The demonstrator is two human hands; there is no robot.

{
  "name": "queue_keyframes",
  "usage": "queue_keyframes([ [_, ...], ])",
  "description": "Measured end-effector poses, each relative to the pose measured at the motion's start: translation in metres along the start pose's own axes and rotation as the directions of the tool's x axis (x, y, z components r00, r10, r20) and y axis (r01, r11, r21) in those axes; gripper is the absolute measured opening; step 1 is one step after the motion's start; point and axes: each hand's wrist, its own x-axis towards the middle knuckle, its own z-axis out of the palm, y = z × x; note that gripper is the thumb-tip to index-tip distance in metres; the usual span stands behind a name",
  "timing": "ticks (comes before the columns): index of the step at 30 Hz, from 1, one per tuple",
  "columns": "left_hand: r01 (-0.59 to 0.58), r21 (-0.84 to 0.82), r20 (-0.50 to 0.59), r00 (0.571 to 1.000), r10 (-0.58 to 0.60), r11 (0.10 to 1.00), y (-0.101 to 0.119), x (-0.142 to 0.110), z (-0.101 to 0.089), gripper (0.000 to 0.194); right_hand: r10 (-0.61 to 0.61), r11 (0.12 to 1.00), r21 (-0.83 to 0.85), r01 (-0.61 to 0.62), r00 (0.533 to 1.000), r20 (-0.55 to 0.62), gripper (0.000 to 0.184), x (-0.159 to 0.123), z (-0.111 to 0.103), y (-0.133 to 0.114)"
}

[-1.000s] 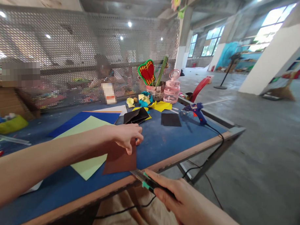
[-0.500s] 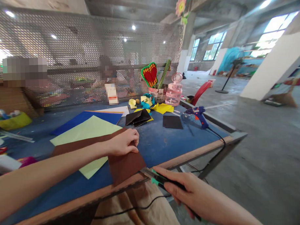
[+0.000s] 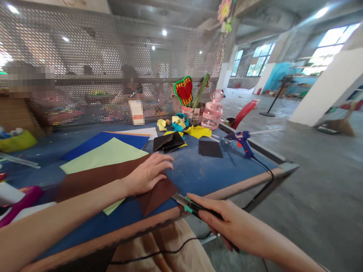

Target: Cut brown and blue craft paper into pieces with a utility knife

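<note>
Right grip (image 3: 224, 219) tight round a slim black-and-green knife (image 3: 195, 209), left grip (image 3: 147, 173) loosely wide on smooth, sharp-cornered brown paper (image 3: 93, 177)

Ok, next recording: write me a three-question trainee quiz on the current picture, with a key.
1. Which hand holds the green-and-black knife?
2. True or false: in the picture, the glue gun is to the right of the black square.
3. What lies under the left hand? (a) pink bottle (b) brown paper (c) glue gun

Key: 1. The right hand. 2. True. 3. (b)
</note>
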Motion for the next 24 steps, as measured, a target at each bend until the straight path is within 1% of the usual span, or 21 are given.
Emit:
queue_keyframes([
  [2,-0.050,-0.062,0.099,0.994,0.056,0.997,0.004,-0.006,0.000,0.031,0.008,1.000,-0.006,-0.008,1.000,0.007,0.047,0.000,0.000,0.001],
  [3,-0.057,-0.086,0.146,0.987,0.070,0.995,0.006,-0.008,0.000,0.034,0.011,1.000,-0.008,-0.011,1.000,0.011,0.047,0.000,0.000,0.001],
  [6,-0.040,-0.103,0.250,0.966,0.065,0.994,0.008,-0.016,0.000,0.044,0.026,1.000,-0.008,-0.026,0.999,0.024,0.048,0.000,-0.001,0.001],
  [9,-0.034,-0.088,0.321,0.945,0.060,0.996,0.010,-0.021,-0.002,0.048,0.040,0.999,-0.003,-0.040,0.998,0.042,0.050,0.001,-0.002,0.000],
  [12,-0.032,-0.068,0.359,0.932,0.054,0.997,0.012,-0.022,-0.004,0.048,0.051,0.999,0.006,-0.051,0.997,0.055,0.051,0.002,-0.003,-0.004],
  [14,-0.028,-0.055,0.372,0.927,0.047,0.998,0.013,-0.022,-0.005,0.048,0.039,0.999,-0.006,-0.039,0.998,0.040,0.049,0.003,-0.003,-0.006],
  [20,-0.022,-0.039,0.376,0.926,0.035,0.999,0.012,-0.022,-0.004,0.048,-0.001,0.999,-0.036,0.003,0.999,0.046,0.048,-0.001,-0.001,-0.003],
  [22,-0.024,-0.038,0.376,0.926,0.037,0.999,0.012,-0.022,-0.004,0.048,-0.024,0.998,-0.059,0.025,0.999,0.031,0.047,-0.004,0.001,-0.001],
  [24,-0.025,-0.036,0.378,0.925,0.037,0.999,0.012,-0.022,-0.004,0.047,-0.008,0.999,-0.046,0.010,0.999,0.038,0.047,-0.007,0.002,0.000],
])
